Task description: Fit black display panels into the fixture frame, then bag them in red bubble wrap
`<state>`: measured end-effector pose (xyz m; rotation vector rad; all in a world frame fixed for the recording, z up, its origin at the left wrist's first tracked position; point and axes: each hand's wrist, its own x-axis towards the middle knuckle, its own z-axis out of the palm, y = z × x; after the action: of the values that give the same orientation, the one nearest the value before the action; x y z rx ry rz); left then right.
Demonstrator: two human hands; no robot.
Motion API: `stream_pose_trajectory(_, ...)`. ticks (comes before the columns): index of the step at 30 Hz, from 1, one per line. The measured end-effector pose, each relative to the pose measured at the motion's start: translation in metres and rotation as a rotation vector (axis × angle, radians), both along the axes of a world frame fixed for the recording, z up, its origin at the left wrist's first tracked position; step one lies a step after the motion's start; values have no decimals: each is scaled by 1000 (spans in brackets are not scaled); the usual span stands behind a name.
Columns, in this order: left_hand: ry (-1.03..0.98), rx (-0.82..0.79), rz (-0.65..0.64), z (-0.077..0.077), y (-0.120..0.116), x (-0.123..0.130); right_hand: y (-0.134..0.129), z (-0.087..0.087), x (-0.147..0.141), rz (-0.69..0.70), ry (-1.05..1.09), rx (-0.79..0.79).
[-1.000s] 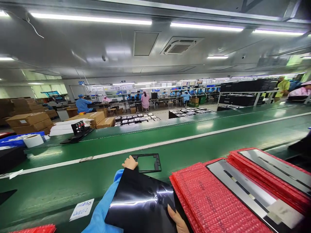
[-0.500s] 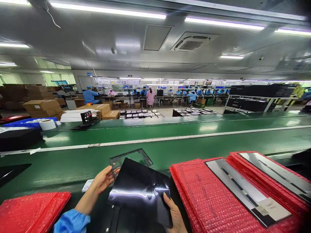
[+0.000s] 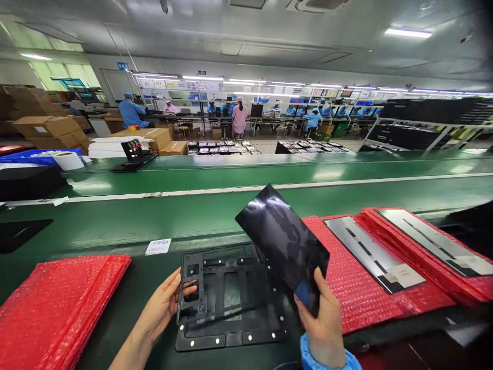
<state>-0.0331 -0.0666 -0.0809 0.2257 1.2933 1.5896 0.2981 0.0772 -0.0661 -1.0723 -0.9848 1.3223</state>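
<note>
My right hand (image 3: pixel 324 321) grips a glossy black screen panel (image 3: pixel 283 234) by its lower right corner and holds it tilted above the bench. My left hand (image 3: pixel 162 307) pinches the left edge of a thin black plastic frame (image 3: pixel 197 308), its thumb on top and fingers showing through an opening. Below the frame lies a black jig (image 3: pixel 230 339) with several pale round dots along its border. The frame sits over the jig; whether it is seated cannot be made out. Part of the jig's right side is hidden by the panel.
Red bubble-wrap sleeves (image 3: pixel 65 303) lie at the left, and a further red stack (image 3: pixel 358 303) at the right carries silver-backed panels (image 3: pixel 370 252). A handwritten label (image 3: pixel 158 246) rests on the green bench (image 3: pixel 192 221). People work at benches in the background.
My left hand has brought the frame down over the jig. The right hand has lifted the panel off the jig, up and to the right, uncovering it. The view has tipped downward.
</note>
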Motion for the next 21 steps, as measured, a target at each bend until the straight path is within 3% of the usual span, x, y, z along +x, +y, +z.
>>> stream_pose_trajectory(5,5,-92,-133,-15,3,17,0,-3,11,-59,-375,305)
stream_pose_trajectory(7,87,-124,-148,-18,5,17,3,-6,12,-96,-480,347)
stream_pose_trajectory(9,282,-169,-166,-23,6,14,5,-8,13,-118,-531,335)
stream_pose_trajectory(11,618,-249,-184,-26,6,11,5,-12,15,-94,-564,330)
stream_pose_trajectory(13,977,-347,-167,-28,7,10,2,-15,16,-31,-577,329)
stream_pose_trajectory(15,1147,-352,-133,-24,9,12,-3,-15,15,62,-548,306)
stream_pose_trajectory(17,995,-231,-134,-16,13,16,-8,-11,8,163,-447,241)
stream_pose_trajectory(21,193,22,-302,9,19,20,-14,0,-24,381,-178,-51)
